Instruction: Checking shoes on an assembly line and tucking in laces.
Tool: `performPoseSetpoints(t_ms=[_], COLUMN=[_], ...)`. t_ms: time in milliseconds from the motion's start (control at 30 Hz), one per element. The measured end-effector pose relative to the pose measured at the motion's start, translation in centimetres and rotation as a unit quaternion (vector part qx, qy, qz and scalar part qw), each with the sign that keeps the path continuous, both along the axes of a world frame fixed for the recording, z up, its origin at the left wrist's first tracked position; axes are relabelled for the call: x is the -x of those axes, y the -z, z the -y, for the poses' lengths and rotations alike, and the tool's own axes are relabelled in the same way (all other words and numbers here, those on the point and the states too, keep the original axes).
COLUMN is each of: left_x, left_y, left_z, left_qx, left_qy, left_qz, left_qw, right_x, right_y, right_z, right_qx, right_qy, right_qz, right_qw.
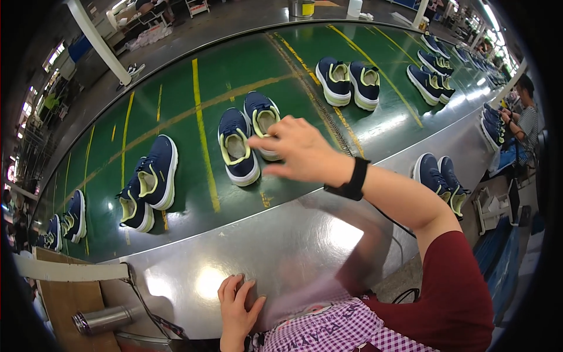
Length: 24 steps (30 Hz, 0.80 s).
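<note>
My right hand (300,149), with a black band on its wrist, reaches over the green conveyor belt. Its fingers are apart and slightly blurred, in front of a pair of navy sneakers with pale yellow-green lining and white soles. The left sneaker (230,130) of that pair shows nearly whole; my fingers partly cover the right sneaker (261,108). Whether a fingertip touches either one, I cannot tell. Lower down, my left hand (237,308) lies with spread fingers on the metal worktop (275,234), holding nothing.
Another sneaker pair (157,173) sits left on the belt (176,111), and one more pair (349,82) farther right. Two sneakers (440,179) stand on the metal ledge at right. A metal flask (105,320) lies at lower left. A seated person (522,120) works at far right.
</note>
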<state>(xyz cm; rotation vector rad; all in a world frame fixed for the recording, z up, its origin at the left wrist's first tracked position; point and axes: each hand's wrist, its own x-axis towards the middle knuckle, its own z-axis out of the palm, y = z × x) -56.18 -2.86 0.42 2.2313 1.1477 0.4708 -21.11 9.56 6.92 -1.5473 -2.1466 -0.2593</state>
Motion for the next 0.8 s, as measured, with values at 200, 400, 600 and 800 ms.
performPoseSetpoints(t_ms=[200, 400, 600, 800], left_x=[-0.3, 0.3, 0.6, 1.5], left_y=[-0.2, 0.0, 0.1, 0.4], left_z=[-0.6, -0.7, -0.6, -0.7], left_qx=[-0.006, -0.021, -0.041, -0.053], left_qy=[0.016, 0.005, 0.022, 0.031], left_qz=[0.022, 0.044, 0.053, 0.072], left_qw=[1.000, 0.999, 0.997, 0.995], right_x=[4.6, 4.4, 5.4, 8.8], right_y=[1.4, 5.1, 4.6, -0.5], right_z=[-3.7, -3.8, 2.3, 10.8], right_qx=[0.183, 0.102, 0.050, 0.033], right_qy=[0.148, 0.165, 0.146, 0.117], right_qz=[0.185, 0.069, 0.030, -0.001], right_qw=[0.954, 0.979, 0.987, 0.993])
